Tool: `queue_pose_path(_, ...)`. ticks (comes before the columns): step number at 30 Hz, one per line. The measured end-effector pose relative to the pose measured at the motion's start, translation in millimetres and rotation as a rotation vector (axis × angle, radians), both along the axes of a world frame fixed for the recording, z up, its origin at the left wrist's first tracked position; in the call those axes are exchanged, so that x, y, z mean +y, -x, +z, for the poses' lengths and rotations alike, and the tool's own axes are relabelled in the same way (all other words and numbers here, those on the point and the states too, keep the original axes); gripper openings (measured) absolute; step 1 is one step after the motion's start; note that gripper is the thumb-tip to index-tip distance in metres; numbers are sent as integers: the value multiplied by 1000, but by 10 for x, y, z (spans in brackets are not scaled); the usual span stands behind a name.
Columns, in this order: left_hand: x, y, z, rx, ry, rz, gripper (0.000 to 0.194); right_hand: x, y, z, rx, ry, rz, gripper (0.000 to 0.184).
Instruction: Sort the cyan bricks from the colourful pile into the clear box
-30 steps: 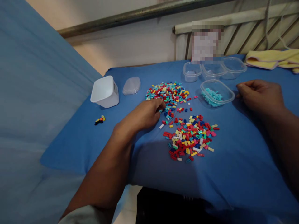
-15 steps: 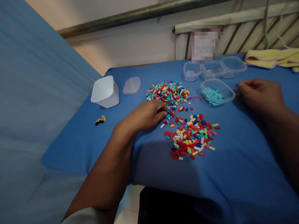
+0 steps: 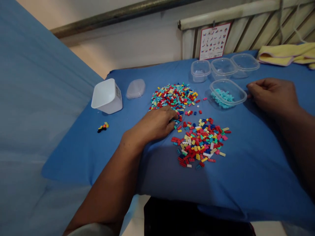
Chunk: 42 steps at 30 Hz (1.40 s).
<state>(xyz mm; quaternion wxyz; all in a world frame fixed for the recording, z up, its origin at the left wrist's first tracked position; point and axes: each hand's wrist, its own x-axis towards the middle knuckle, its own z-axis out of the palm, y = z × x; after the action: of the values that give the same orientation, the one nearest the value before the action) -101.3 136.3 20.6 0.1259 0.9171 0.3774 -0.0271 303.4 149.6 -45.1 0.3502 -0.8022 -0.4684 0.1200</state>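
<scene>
Two heaps of tiny coloured bricks lie on the blue cloth: a far heap (image 3: 173,96) and a near heap (image 3: 200,141). My left hand (image 3: 154,124) rests knuckles-up between them, fingers curled, its fingertips pressing on bricks at the far heap's near edge. What they pinch is hidden. My right hand (image 3: 272,95) lies closed beside a clear tub (image 3: 227,93) holding turquoise bricks, fingertips close to its rim.
Three empty clear tubs (image 3: 222,67) stand behind. A white square container (image 3: 106,96) and stacked clear lids (image 3: 136,88) sit at the left, with a few stray bricks (image 3: 102,127). A yellow cloth (image 3: 287,54) lies at the far right. An instruction sheet (image 3: 213,41) leans on the wall.
My left hand slid a little to the right along the far heap's edge. The camera tilted down slightly. My right hand stayed beside the tub.
</scene>
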Motion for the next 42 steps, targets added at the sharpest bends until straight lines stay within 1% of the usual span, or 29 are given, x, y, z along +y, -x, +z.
queue_pose_path(5, -15, -30, 38, 47, -1, 30, 16, 4, -39, -34, 11, -12, 15, 17)
queue_pose_path(8, -25, -52, 65, 109, 5, 73, 21, -12, 0, 4, 26, -20, 8, 15)
queue_pose_path(10, -18, -46, 60, 125, -2, 79, 24, -20, 29, 32, 22, -26, 3, 15)
queue_pose_path(12, -5, -20, 38, 109, -5, 68, 24, -23, 44, 45, 25, -27, 7, 15)
queue_pose_path(15, 5, 33, -1, 92, -1, 65, 19, -17, 36, 35, 61, -36, 29, 16)
queue_pose_path(17, 0, 54, -16, 96, -5, 74, 21, -9, 16, 16, 56, -36, 38, 18)
queue_pose_path(21, -18, 43, -16, 84, 0, 89, 24, 14, -40, -28, 4, -10, 43, 20)
queue_pose_path(27, -16, 44, -8, 10, 4, 72, 16, 17, -43, -37, -21, 5, 34, 22)
queue_pose_path(31, -10, 61, 0, 38, 0, 71, 14, 1, -21, -11, -17, 26, 29, 22)
queue_pose_path(37, 0, 40, 1, 95, -9, 74, 22, -10, -4, 6, -69, 17, 49, 20)
queue_pose_path(42, -42, -2, 26, 94, -24, 91, 16, -9, -7, 0, -78, 20, 52, 21)
